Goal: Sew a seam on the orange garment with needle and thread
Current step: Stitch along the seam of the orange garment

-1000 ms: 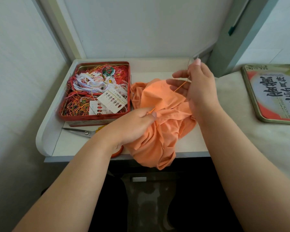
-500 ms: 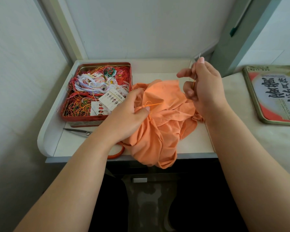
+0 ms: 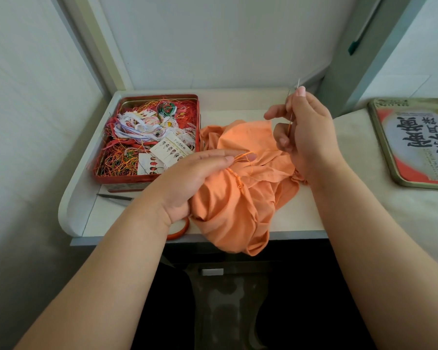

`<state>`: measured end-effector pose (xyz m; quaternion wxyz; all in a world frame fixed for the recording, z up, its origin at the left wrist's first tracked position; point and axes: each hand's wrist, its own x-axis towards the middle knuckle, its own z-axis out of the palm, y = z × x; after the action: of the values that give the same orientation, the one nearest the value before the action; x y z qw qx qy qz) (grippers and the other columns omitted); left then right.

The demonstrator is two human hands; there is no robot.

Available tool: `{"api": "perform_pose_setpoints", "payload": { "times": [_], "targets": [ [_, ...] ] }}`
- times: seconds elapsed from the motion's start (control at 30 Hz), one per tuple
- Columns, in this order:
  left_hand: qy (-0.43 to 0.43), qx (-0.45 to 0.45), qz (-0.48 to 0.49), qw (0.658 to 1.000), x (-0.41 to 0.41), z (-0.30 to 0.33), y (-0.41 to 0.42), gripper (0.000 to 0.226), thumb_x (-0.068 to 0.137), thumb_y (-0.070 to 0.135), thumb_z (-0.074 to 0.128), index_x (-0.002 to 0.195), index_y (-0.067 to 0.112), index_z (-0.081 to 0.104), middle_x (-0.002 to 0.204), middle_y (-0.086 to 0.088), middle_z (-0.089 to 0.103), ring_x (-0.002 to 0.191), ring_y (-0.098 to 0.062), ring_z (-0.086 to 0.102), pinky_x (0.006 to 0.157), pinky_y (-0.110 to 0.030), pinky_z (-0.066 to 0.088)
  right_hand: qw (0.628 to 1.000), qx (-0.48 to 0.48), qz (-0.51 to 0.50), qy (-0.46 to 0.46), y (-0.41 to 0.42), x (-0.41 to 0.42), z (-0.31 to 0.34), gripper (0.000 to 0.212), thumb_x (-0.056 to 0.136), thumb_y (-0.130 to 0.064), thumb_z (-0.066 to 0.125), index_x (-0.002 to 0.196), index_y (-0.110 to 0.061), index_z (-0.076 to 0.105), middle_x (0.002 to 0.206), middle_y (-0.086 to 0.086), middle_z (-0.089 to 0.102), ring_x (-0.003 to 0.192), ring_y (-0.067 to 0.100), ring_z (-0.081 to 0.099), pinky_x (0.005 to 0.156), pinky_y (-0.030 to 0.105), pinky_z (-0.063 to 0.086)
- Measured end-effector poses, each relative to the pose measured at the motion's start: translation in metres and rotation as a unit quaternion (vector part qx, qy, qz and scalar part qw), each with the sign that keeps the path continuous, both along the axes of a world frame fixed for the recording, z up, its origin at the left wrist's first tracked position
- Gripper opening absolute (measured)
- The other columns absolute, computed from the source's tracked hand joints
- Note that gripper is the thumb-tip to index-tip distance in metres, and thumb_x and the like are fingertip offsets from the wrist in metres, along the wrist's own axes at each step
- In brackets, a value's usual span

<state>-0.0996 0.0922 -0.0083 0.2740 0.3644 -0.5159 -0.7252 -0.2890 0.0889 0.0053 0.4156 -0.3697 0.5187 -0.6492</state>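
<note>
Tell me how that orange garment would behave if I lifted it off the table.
The orange garment looks thin and bunched in soft folds, so it would probably sag. It already droops over the table edge, suggesting it is light and may slide off.

To the right of the right hand (image 3: 311,137), a flat rectangular tin lid with a green-gold rim and red border (image 3: 412,142) bears large dark Chinese characters, upside down from here, with a line of small Latin print beside them, too small to read.
</note>
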Motion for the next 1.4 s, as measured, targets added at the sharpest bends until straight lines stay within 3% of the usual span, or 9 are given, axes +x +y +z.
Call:
{"api": "perform_pose_setpoints", "payload": {
  "times": [0.23,0.43,0.57,0.67,0.77,1.1,1.2,1.27,1.4],
  "targets": [
    [-0.007,-0.003,-0.053,0.999,0.004,-0.004,-0.002,0.035,0.094,0.018,0.052,0.127,0.019,0.064,0.132,-0.001,0.062,0.123,-0.02,0.057,0.112,-0.045,0.036,1.0,-0.021,-0.002,-0.014,0.002,-0.001,0.002,0.037,0.107,-0.031,0.028,0.075,-0.016,0.037,0.074,0.005,0.065,0.034,0.015,0.032,0.04,0.021,0.023],
    [-0.087,-0.02,-0.043,0.995,0.005,-0.005,-0.002,0.041,0.078,0.03,0.068,0.115,0.013,0.067,0.119,-0.012,0.068,0.117,-0.025,0.061,0.111,-0.046,0.038,0.999,-0.045,-0.007,-0.016,0.003,0.001,0.004,0.037,0.107,-0.03,0.027,0.075,-0.015,0.038,0.071,0.004,0.063,0.035,0.016,0.032,0.04,0.023,0.021],
    [-0.154,-0.042,-0.07,0.985,0.005,-0.003,-0.001,0.044,0.071,0.035,0.081,0.107,0.012,0.069,0.112,-0.003,0.072,0.112,-0.014,0.064,0.108,-0.034,0.04,0.998,-0.065,-0.005,-0.017,0.007,0.004,0.006,0.037,0.107,-0.03,0.026,0.076,-0.016,0.039,0.071,0.003,0.063,0.035,0.017,0.032,0.041,0.022,0.022],
    [-0.198,-0.068,-0.064,0.976,0.004,-0.001,0.0,0.036,0.064,0.038,0.077,0.094,0.018,0.071,0.098,0.003,0.075,0.1,-0.006,0.066,0.1,-0.027,0.042,0.996,-0.083,-0.008,-0.016,0.01,0.006,0.007,0.037,0.107,-0.03,0.026,0.076,-0.016,0.039,0.07,0.002,0.063,0.035,0.017,0.034,0.042,0.024,0.022],
    [-0.226,-0.082,-0.058,0.969,0.003,-0.004,-0.002,0.029,0.073,0.032,0.078,0.096,0.016,0.071,0.099,-0.003,0.074,0.102,-0.014,0.066,0.102,-0.032,0.045,0.995,-0.099,-0.012,-0.016,0.012,0.007,0.009,0.037,0.107,-0.03,0.026,0.076,-0.016,0.04,0.071,0.003,0.062,0.036,0.017,0.034,0.042,0.025,0.023],
    [-0.173,-0.047,-0.037,0.983,0.002,-0.001,0.001,0.018,0.079,0.023,0.076,0.089,0.008,0.071,0.104,-0.013,0.073,0.105,-0.024,0.067,0.106,-0.042,0.044,0.993,-0.112,-0.02,-0.029,0.015,0.007,0.01,0.036,0.107,-0.029,0.026,0.077,-0.016,0.04,0.07,0.004,0.06,0.037,0.016,0.033,0.043,0.022,0.024],
    [-0.15,-0.034,-0.042,0.987,0.003,-0.001,0.001,0.033,0.065,0.036,0.081,0.081,0.009,0.072,0.099,-0.017,0.072,0.102,-0.029,0.066,0.108,-0.048,0.04,0.993,-0.111,-0.022,-0.03,0.015,0.008,0.011,0.036,0.107,-0.029,0.026,0.077,-0.016,0.04,0.07,0.004,0.06,0.037,0.016,0.033,0.043,0.021,0.024],
    [-0.139,-0.03,-0.059,0.988,0.004,-0.002,-0.002,0.027,0.064,0.035,0.081,0.073,0.01,0.074,0.087,-0.012,0.073,0.091,-0.02,0.068,0.102,-0.042,0.045,0.993,-0.109,-0.025,-0.03,0.015,0.008,0.011,0.036,0.107,-0.029,0.026,0.076,-0.016,0.04,0.07,0.004,0.06,0.038,0.016,0.033,0.043,0.021,0.024],
    [-0.081,0.005,-0.1,0.992,0.003,0.001,0.002,0.024,0.076,0.026,0.063,0.057,0.014,0.07,0.058,0.003,0.066,0.057,-0.003,0.063,0.066,-0.022,0.047,0.993,-0.108,-0.026,-0.03,0.015,0.008,0.011,0.036,0.107,-0.029,0.026,0.076,-0.016,0.04,0.07,0.004,0.06,0.037,0.016,0.033,0.043,0.02,0.024]
  ]
}}
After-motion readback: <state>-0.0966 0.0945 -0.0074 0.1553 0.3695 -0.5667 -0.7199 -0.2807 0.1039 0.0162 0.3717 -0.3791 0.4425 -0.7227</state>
